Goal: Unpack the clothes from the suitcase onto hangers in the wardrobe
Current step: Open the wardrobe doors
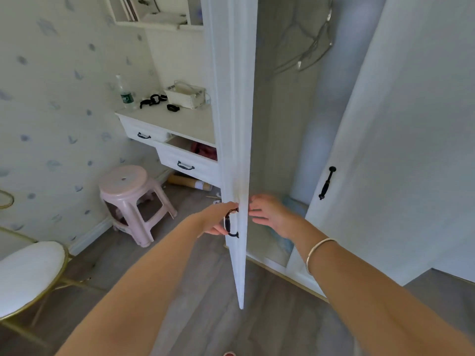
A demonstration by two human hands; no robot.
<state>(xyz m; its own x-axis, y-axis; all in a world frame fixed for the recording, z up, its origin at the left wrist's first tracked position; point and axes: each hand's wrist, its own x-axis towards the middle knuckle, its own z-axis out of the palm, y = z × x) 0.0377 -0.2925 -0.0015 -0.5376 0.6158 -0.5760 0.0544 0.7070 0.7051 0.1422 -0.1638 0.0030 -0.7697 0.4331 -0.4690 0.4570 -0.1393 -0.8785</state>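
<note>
While I stand facing the wardrobe (282, 150), my left hand (218, 219) curls around the dark handle (229, 224) of the left door (237, 124), a narrow grip closed on the handle. That door stands edge-on to me, its long axis upright, swung out between my two arms. My right hand (267, 211) hovers just beside the door's inner edge, fingers loosely spread and holding nothing. A thin bangle (317, 250) circles that wrist. To the right, the second door (385, 150) is also swung open, its own dark handle upright on the panel. Inside, high up and well beyond my hands, empty wire hangers (316, 44) hang from above. Low in the wardrobe, something pale blue lies behind my right hand; I cannot tell what it is. No suitcase or clothes show in view, so they are probably behind me or to one side. The left hand is the one on the door, so I judge any further swing is its work.
</note>
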